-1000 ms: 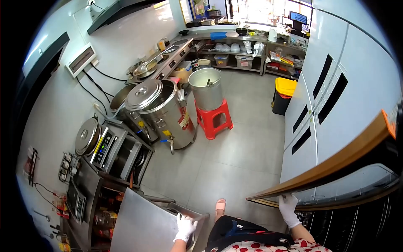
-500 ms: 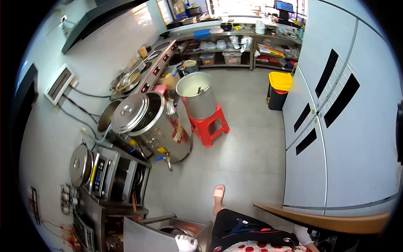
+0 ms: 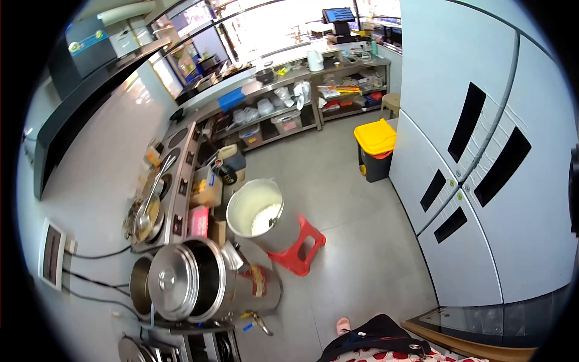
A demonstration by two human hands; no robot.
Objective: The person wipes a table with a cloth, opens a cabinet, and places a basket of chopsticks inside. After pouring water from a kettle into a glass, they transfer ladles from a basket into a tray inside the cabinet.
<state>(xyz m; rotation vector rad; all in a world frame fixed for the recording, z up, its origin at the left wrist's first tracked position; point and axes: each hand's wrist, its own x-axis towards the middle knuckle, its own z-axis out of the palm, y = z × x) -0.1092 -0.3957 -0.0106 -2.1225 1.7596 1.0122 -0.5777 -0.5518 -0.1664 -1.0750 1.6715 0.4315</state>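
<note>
Left hand, right hand: both being cut off from view; whether either grip is being opened or closed, or anything is being held, cannot be told. Metal pail (image 3: pixel 284 231): being supported by a red stool (image 3: pixel 305 246) at centre, open at the top, white contents (image 3: pixel 263 218) being shown within. Large steel pot (image 3: pixel 242 295), near left: being partly covered by a round lid (image 3: pixel 173 282); a tap (image 3: pixel 260 324) being carried low on its side. Pan (image 3: pixel 145 228), left: being occupied by a ladle (image 3: pixel 158 186). White jug (image 3: pixel 315 61): being borne by the far tabletop (image 3: pixel 291 77). Yellow-lidded bin (image 3: pixel 377 169): being placed beside tall pale cabinets (image 3: pixel 416 84), right. Wood-edged panel (image 3: pixel 476 349): being seen near right.
</note>
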